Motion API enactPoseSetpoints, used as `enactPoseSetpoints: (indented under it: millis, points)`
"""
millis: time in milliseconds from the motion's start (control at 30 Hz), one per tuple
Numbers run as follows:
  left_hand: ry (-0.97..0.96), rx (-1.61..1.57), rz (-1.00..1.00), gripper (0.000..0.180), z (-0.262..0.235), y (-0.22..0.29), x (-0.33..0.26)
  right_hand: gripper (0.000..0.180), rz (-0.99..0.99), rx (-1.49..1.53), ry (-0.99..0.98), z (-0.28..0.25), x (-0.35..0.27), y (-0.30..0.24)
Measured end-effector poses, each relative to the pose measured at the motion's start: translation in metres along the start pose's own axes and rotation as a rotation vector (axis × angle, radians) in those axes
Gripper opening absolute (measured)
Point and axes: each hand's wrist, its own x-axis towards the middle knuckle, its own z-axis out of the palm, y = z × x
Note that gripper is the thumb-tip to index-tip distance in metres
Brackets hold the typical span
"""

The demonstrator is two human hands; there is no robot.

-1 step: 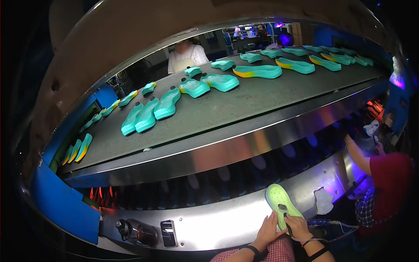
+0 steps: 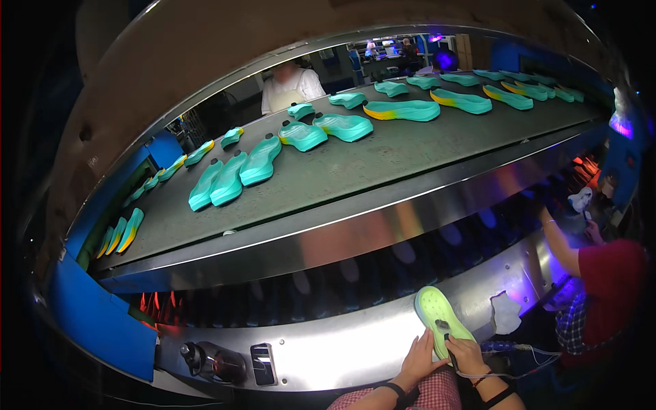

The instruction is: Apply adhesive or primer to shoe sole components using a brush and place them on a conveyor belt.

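Observation:
A pale yellow-green shoe sole [image 2: 433,305] with small round holes lies at the near side of the metal ledge, its far end pointing away from me. My left hand [image 2: 418,358] holds its near left edge, fingers along the side and thumb toward the heel. In my right hand [image 2: 467,355] is a brush [image 2: 443,326] with a dark handle. The bristle end rests on the sole's upper face, near its middle. A thin pale cable runs from beside my right hand toward the right.
Turquoise and yellow soles [image 2: 343,127] lie across a dark green conveyor belt [image 2: 328,167]. On the metal ledge [image 2: 321,355] are a dark bottle [image 2: 213,362], a phone [image 2: 263,364] and a crumpled white cloth [image 2: 506,313]. A co-worker in a red shirt [image 2: 611,287] is at right; another person [image 2: 292,89] stands beyond the belt.

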Motion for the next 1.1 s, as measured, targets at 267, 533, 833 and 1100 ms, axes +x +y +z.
enactPoseSetpoints:
  millis: [267,533,833,1100]
  points:
    - [0.033,-0.167,-0.013,0.093,-0.003,0.005,0.008,0.021,0.501,0.587,0.036,-0.048,-0.005,0.01]
    - [0.023,-0.02,-0.004,0.107,0.004,-0.005,0.01,0.021,1.023,1.422,0.332,-0.044,0.012,0.011]
    - [0.026,-0.03,0.007,0.107,0.01,0.002,0.008,0.023,0.923,1.171,0.343,-0.012,0.026,0.025]
    - [0.015,0.005,0.0,0.103,0.015,-0.003,0.01,0.034,0.038,0.008,0.045,0.019,0.041,0.02]
